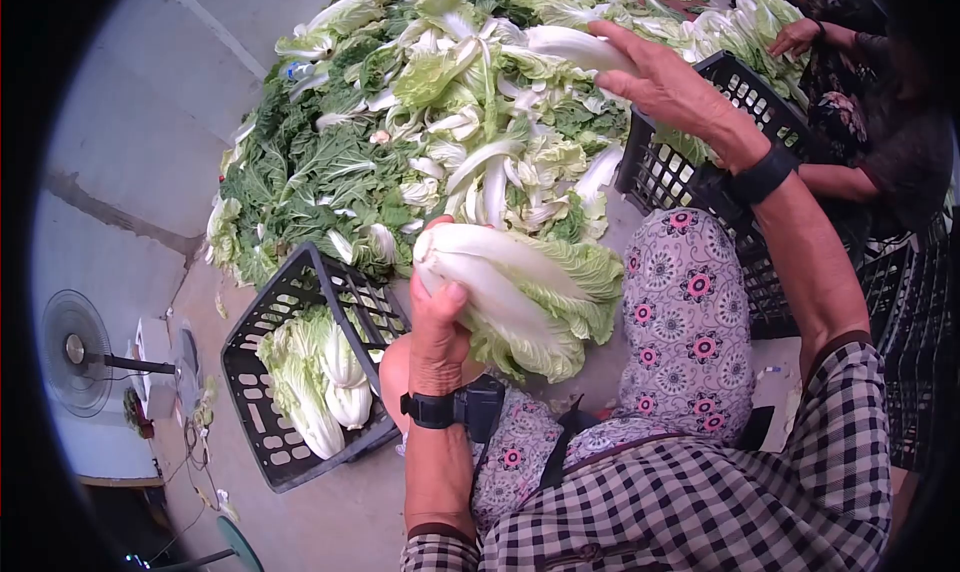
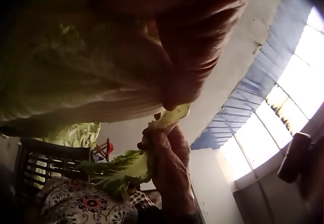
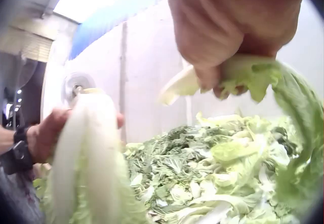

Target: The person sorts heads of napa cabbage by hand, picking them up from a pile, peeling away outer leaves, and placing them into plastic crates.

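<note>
My left hand (image 1: 437, 334) has a tight grip on a cabbage (image 1: 520, 292) over my knee, crate (image 1: 300, 372) just left. Right hand (image 1: 665, 82) pinches a torn leaf (image 1: 575, 47) above the pile (image 1: 440, 122), with another crate's (image 1: 740, 92) rim right under my wrist.

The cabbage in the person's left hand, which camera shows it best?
The head camera: the whole cabbage shows there, gripped at its white base by the left hand. The right wrist view shows it blurred. The left wrist view sits too close, so it is a pale blur.
</note>
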